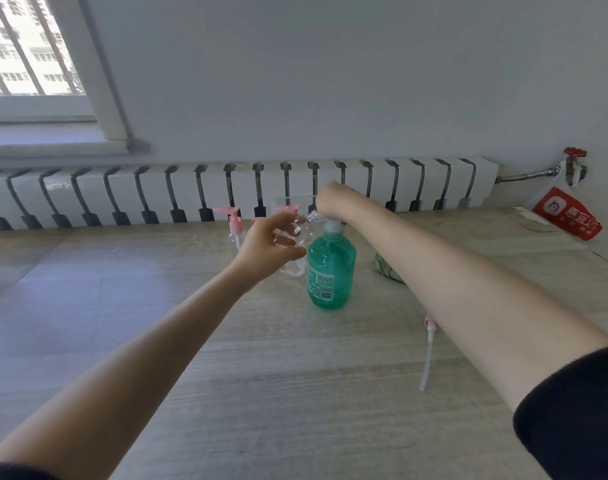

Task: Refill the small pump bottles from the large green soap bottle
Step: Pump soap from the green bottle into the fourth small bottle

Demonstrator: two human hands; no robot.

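— Where are the hands, taking the green soap bottle (331,271) as the mark?

— The left hand (266,249) sits just left of it, arm stretched forward, fingers curled round a clear small bottle (300,244), which tilts toward the green bottle's top.

— And the right hand (330,202)?

— Directly above its pump, wrist bent down, bare forearm reaching in from the right.

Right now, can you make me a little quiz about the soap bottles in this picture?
1. True or false: the big green bottle lies on its side.
2. Which hand presses its pump: A left, B right?
3. Fill in: the loose pump lies on the ____.

Key: 1 false, it stands upright. 2 B, the right hand; the left hand holds a tilted clear bottle. 3 table.
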